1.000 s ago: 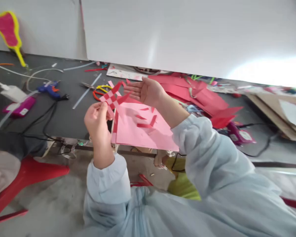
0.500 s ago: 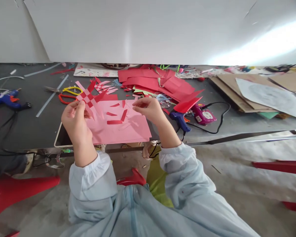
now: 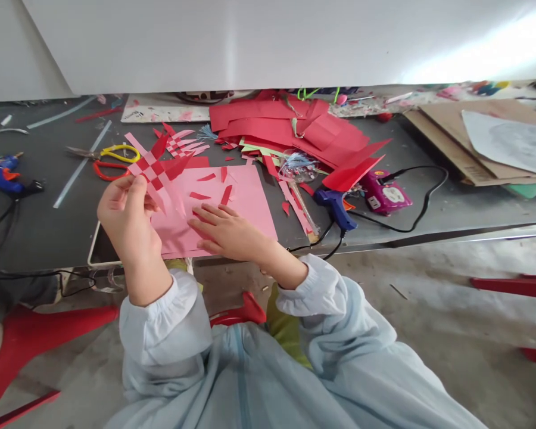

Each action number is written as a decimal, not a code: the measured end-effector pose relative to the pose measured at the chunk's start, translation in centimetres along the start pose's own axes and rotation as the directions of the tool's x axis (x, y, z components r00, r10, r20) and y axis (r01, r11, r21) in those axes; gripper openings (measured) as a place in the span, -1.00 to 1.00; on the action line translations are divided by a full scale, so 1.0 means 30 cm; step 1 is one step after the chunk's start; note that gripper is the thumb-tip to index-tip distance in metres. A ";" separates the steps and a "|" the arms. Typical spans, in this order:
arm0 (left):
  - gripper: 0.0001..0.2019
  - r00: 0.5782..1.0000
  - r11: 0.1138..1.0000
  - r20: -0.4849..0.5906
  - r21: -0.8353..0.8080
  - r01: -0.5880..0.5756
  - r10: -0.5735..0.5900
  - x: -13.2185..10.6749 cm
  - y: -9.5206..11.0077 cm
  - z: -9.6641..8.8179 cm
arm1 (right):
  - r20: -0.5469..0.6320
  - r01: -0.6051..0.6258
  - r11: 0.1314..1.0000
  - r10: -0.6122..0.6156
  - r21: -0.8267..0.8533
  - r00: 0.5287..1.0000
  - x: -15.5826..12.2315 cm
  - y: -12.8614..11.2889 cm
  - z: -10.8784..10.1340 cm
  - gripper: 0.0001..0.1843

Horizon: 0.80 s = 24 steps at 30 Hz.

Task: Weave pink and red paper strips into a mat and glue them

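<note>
Between the thumb and fingers of my left hand (image 3: 130, 217) is a woven paper fish (image 3: 155, 174), checkered in red and pink with loose strips sticking out. It is raised above the pink paper (image 3: 254, 205). My right hand (image 3: 226, 232) reaches across that paper, palm down, its fingers stretched out over some scraps. Several red paper scraps (image 3: 199, 195) lie on the pink sheet near my right fingertips. Behind the held piece, a second woven paper piece (image 3: 177, 143) rests on the table. Scissors (image 3: 116, 156) with yellow and orange handles lie left of it.
Red paper sheets (image 3: 268, 131) are heaped at the back. To the right are a blue glue gun (image 3: 337, 208), a purple box (image 3: 386, 193) with a black cable, and stacked cardboard (image 3: 460, 149). Another blue glue gun (image 3: 4, 176) lies at far left. A white panel (image 3: 232, 47) stands behind.
My right hand has moved left and nearer, from the sheet's right side down over its scraps, and its fingers have straightened. My left hand keeps hold of the woven paper fish.
</note>
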<state>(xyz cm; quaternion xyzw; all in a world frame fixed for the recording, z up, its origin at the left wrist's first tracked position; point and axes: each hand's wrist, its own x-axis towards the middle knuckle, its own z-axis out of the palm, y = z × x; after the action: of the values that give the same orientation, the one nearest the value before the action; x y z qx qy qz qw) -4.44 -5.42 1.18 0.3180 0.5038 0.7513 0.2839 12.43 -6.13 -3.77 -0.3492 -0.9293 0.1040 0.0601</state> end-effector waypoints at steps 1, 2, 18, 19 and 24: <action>-0.80 1.000 1.000 0.009 0.004 0.003 -0.003 0.003 -0.004 -0.003 | -0.012 -0.030 0.999 0.030 -0.014 0.999 -0.002 0.012 0.000 -0.43; -0.80 1.000 1.000 0.023 0.013 0.013 -0.013 0.005 -0.009 -0.005 | -0.028 -0.064 0.998 0.063 -0.027 0.998 -0.004 0.026 -0.001 -0.44; -0.88 0.953 0.955 0.298 0.293 -0.039 -0.053 -0.025 -0.042 0.008 | -0.411 -0.290 0.918 0.382 0.269 0.828 -0.065 0.240 -0.062 -0.58; -0.87 0.949 0.956 0.310 0.292 -0.035 -0.060 -0.028 -0.043 0.010 | -0.444 -0.240 0.897 0.399 0.372 0.803 -0.062 0.239 -0.066 -0.59; -0.85 0.916 0.945 0.374 0.326 0.017 -0.145 -0.049 -0.039 0.033 | -0.327 -0.006 0.542 0.515 0.841 0.792 -0.053 0.199 -0.098 -0.44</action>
<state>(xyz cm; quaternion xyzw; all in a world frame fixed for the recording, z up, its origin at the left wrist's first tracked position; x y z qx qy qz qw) -2.62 -5.55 0.08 0.4819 0.5631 0.5692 0.3559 17.97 -2.36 -2.37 -0.4381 -0.6542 0.4178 0.4534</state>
